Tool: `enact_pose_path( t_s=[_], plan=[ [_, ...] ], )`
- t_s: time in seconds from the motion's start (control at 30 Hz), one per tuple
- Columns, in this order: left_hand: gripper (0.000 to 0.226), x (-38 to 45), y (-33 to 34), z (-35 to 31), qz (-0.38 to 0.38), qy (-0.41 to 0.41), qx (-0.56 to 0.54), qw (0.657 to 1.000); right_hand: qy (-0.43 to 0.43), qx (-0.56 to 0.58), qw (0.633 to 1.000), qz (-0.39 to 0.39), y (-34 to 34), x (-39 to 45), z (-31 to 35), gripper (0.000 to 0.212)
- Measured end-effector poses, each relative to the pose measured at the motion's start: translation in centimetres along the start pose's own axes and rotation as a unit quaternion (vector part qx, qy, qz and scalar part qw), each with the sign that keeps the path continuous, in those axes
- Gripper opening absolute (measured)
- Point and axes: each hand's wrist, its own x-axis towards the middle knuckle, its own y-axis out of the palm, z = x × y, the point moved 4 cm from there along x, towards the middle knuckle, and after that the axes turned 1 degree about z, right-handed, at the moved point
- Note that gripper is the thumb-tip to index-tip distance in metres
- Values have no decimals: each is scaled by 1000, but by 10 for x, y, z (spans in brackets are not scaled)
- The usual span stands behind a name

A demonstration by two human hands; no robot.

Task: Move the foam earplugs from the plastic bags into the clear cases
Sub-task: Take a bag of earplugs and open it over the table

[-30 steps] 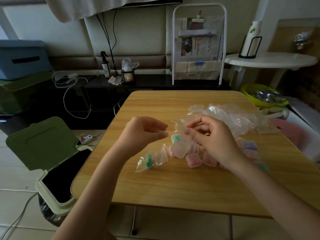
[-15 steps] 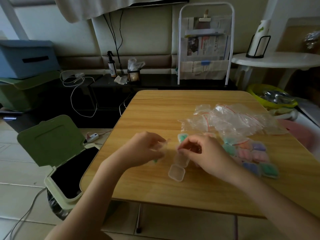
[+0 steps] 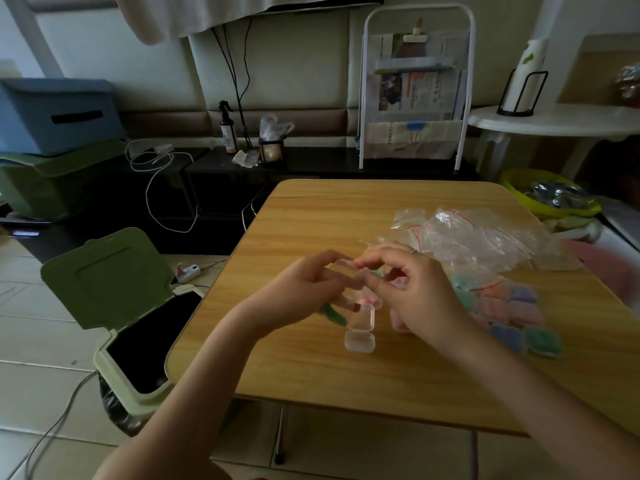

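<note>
Plastic bag (image 3: 341, 271) pinched between hands

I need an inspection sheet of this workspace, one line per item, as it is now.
Surface: wooden table, light grain.
Job's things: small plastic bag pinched by both hands; green foam earplugs inside; open clear case below; filled cases right.
Clutter: pile of empty bags.
Grippers: left hand, right hand both pinch the bag.
Cables: white cord on floor.
Surroundings: green bin, lid open.
</note>
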Motion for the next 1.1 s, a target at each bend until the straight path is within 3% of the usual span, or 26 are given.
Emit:
enact_pose_path(
  t_s=[0.07,0.17,0.23,0.33,0.4,0.43,0.6,0.8,0.93,1.1],
  plan=[
    [27,2,-1,-1,-3,2,-23,1000,36,40,999,-5,-1,1,-4,15],
    [26,2,-7,-3,-35,8,-44,998,82,74,991,-73,-9,5,-15,12],
    [20,3,-12,-5,-104,18,-74,992,107,129,977,-129,-16,7,-22,11],
    [13,4,-24,-3,-266,58,-111,956,144,175,954,-199,-25,7,-29,8],
    [10,1,-30,-5,-360,98,-50,927,148,178,947,-224,-28,4,-29,5],
    [11,0,-29,-8,-371,119,-28,921,135,157,951,-228,-28,4,-28,5],
    [17,3,8,-23,-192,170,-62,965,89,60,982,-158,-10,-1,-10,12],
    [18,10,12,-15,-198,110,-114,967,96,30,982,-157,-7,0,-7,24],
    [12,13,13,-12,-131,61,-161,976,96,8,988,-120,-7,0,-4,25],
    [12,14,14,-12,-107,49,-203,972,71,-13,994,-79,-11,4,-6,23]
  ],
)
